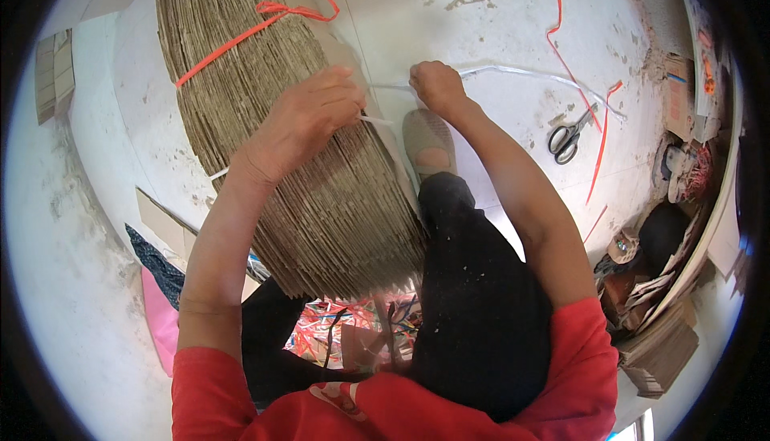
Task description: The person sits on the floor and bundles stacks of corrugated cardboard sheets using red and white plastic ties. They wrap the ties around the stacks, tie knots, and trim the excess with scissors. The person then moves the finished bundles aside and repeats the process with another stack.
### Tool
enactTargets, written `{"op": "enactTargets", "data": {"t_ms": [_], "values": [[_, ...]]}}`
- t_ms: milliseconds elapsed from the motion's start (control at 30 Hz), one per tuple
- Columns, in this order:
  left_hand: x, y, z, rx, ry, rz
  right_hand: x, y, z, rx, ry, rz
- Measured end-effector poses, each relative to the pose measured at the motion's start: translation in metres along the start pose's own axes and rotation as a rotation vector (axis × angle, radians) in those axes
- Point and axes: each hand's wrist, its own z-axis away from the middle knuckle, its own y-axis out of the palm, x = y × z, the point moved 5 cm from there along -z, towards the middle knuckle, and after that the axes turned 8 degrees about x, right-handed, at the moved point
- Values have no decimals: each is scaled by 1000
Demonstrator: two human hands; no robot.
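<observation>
While the stack of flattened cardboard sheets point(265, 120) lies across my lap and runs away toward twelve o'clock, I am working a white plastic strap point(513, 72) around its near end. My left hand point(309, 120) rests on top of the stack, its grip pinched narrow on the short end of the strap at about one o'clock from my wrist. My right hand point(437, 84) is closed in a fist on the long end, just off the three o'clock edge of the stack, and from there the strap trails out over the floor point(449, 0) toward the scissors point(568, 138). An orange strap point(257, 28) already binds the far end, knotted at the top edge, so I judge this to be the second tie. To do it well I would keep the strap square across the sheets rather than slanting, since a slanted band seems likely to slide toward the narrower side and go slack. I would press down with the left palm to squeeze the sheets flat while the right hand draws the slack out sideways, low and steady, not in jerks, because thin strap can cut into fingers or snap. My foot in its grey shoe point(429, 140) sits right beside the stack at five o'clock from my right hand and could brace it. Whether the strap has already passed fully under the stack I cannot tell; the underside is hidden.
</observation>
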Motion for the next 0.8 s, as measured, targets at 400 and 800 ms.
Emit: {"op": "enactTargets", "data": {"t_ms": [400, 800], "values": [[-2, 1, -2, -109, -54, 131, 93, -88, 53, 566, -55, -1063], [-8, 7, 18, -387, -217, 192, 156, -202, 69, -898, -771, 143]]}}
